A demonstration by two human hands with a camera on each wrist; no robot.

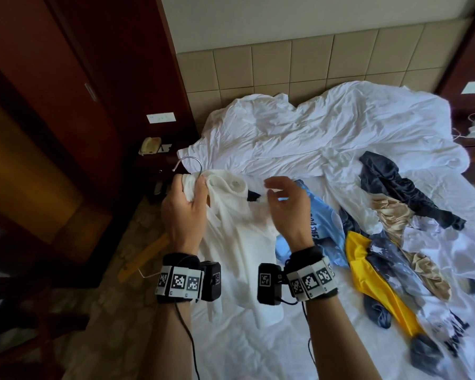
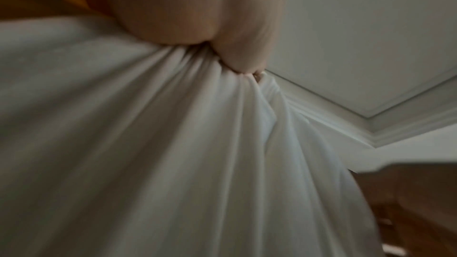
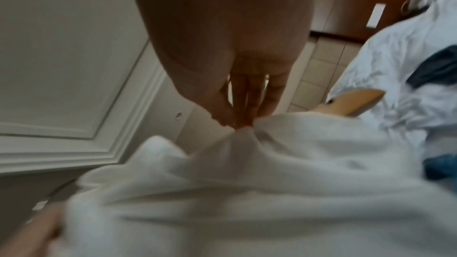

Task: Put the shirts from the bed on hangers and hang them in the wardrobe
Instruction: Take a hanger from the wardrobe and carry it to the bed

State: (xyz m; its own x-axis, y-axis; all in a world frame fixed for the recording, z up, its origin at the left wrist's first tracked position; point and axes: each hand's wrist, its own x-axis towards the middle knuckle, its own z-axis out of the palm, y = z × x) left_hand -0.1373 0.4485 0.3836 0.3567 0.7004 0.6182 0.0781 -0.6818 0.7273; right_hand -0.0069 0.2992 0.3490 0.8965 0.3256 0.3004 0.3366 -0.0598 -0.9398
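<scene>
Above the near left edge of the white-sheeted bed (image 1: 299, 338), the left hand (image 1: 185, 207) grips the white cotton shirt (image 1: 239, 234) bunched at the hanger's metal hook (image 1: 189, 163), while the right hand (image 1: 288, 207) pinches its shoulder fabric. The shoulder should be drawn fully over the hanger arm before lifting. Counted: one shirt held, one spare wooden hanger (image 1: 146, 256) on the floor, several garments left on the bed, number unclear.

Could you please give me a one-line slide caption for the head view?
Left hand grips white shirt at hanger hook; right hand pinches its shoulder.

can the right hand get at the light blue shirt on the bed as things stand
Probably not right away: the right hand is pinching the white shirt. The light blue shirt lies just beneath and beside it, uncovered on top, so once it lets go the way looks free.
</scene>
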